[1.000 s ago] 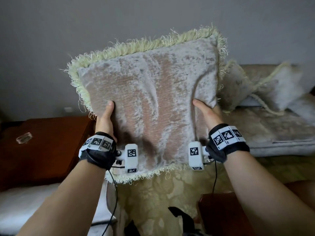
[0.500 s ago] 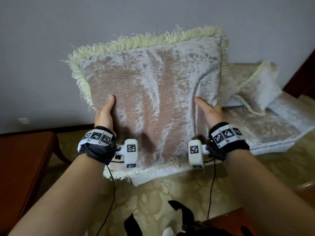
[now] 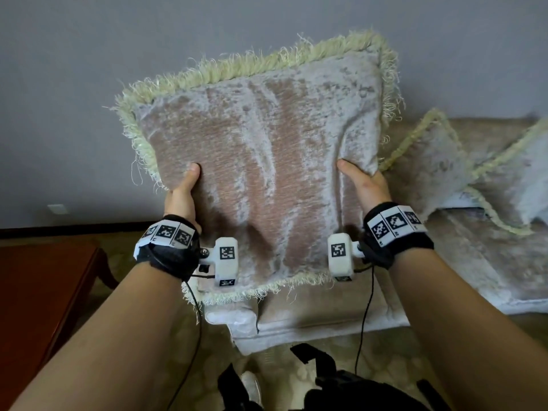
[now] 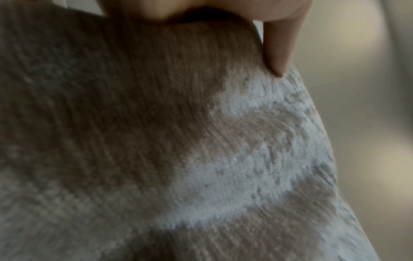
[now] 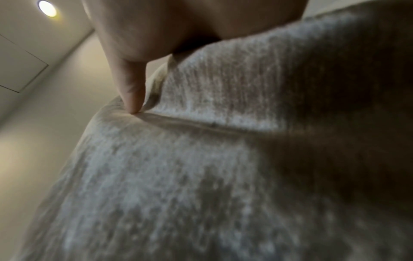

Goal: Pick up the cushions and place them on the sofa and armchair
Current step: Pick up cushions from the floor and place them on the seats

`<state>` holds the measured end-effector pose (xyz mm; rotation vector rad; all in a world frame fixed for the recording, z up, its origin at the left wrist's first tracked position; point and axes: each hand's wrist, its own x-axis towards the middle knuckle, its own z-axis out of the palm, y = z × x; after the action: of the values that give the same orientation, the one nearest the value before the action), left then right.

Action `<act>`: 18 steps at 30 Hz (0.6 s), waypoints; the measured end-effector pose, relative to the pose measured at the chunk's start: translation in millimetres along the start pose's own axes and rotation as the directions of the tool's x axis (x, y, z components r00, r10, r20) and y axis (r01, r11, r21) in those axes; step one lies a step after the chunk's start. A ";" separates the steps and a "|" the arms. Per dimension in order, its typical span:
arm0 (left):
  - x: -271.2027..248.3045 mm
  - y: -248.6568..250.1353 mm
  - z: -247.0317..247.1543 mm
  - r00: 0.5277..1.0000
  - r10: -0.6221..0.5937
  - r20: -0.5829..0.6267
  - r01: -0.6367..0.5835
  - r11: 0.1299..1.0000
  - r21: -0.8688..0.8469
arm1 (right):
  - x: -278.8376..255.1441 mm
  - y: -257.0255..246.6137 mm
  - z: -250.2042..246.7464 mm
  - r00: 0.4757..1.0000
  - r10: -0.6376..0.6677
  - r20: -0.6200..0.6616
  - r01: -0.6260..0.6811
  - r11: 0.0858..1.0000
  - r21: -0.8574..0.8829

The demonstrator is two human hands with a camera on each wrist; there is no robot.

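I hold a square beige velvet cushion (image 3: pixel 261 161) with a pale green fringe upright in front of me, above the sofa (image 3: pixel 326 321). My left hand (image 3: pixel 182 194) grips its left edge with the thumb on the front. My right hand (image 3: pixel 364 182) grips its right edge the same way; the fingers of both are hidden behind it. In the left wrist view the cushion's fabric (image 4: pixel 156 141) fills the frame under a fingertip (image 4: pixel 277 67). The right wrist view shows the cushion (image 5: pixel 201 176) creased under the thumb. Two more fringed cushions (image 3: pixel 436 161) lean on the sofa at the right.
A dark red wooden table (image 3: pixel 38 292) stands at the left. A grey wall (image 3: pixel 89 84) rises behind the cushion. Patterned yellow carpet (image 3: pixel 148 336) covers the floor between table and sofa. Dark gear (image 3: pixel 326 381) hangs at the bottom edge.
The view has swung so the sofa now lies directly below the held cushion and the table has slid left. Both hands keep the same grip.
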<state>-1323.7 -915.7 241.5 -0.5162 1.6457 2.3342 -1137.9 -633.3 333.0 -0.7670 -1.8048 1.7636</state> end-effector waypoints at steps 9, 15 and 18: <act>90.9 19.2 94.0 0.986 -0.043 0.159 0.047 0.999 -0.025 | 121.1 0.2 22.6 0.993 -0.033 -0.117 0.032 0.999 -0.012; 102.4 14.6 159.4 0.980 -0.023 0.196 0.026 1.000 -0.013 | 195.1 10.5 4.5 0.994 -0.010 -0.108 0.007 1.000 -0.021; 114.5 1.6 193.1 0.983 -0.021 0.180 0.023 1.000 -0.012 | 234.7 17.8 -14.7 0.997 0.003 -0.079 -0.003 1.000 0.002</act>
<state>-1456.9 -735.4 253.8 -0.3133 1.5347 2.3031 -1295.0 -459.3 307.8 -0.8279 -1.7510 1.7121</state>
